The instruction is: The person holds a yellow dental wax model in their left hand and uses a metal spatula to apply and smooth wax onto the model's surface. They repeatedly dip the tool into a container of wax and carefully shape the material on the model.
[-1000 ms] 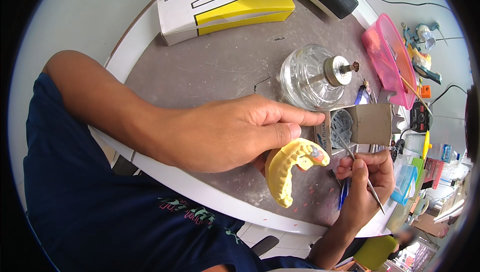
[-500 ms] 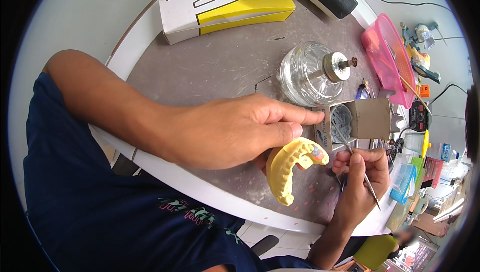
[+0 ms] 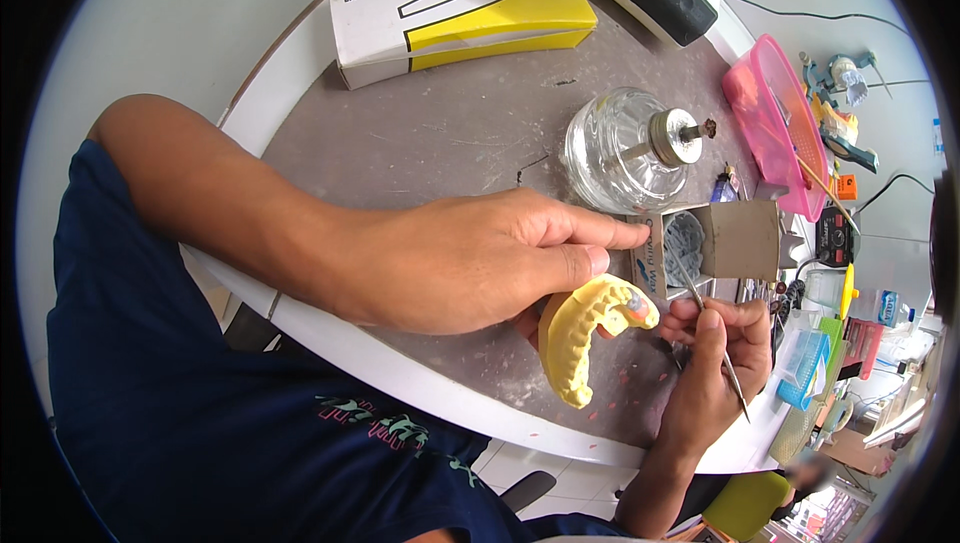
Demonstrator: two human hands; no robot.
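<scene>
Gripped: tooth model (image 3: pixel 562 341), left hand (image 3: pixel 465 263); pick (image 3: pixel 694 290), right hand (image 3: pixel 718 368); hard prodding could tip box (image 3: pixel 735 240), model's one o'clock.

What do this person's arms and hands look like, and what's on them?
Both the left hand and right hand are ungloved, with no watch or bracelet showing. The left forearm is bare below a plain, dark navy sleeve ending near the elbow. The matching shirt carries a reddish and pale green print.
</scene>
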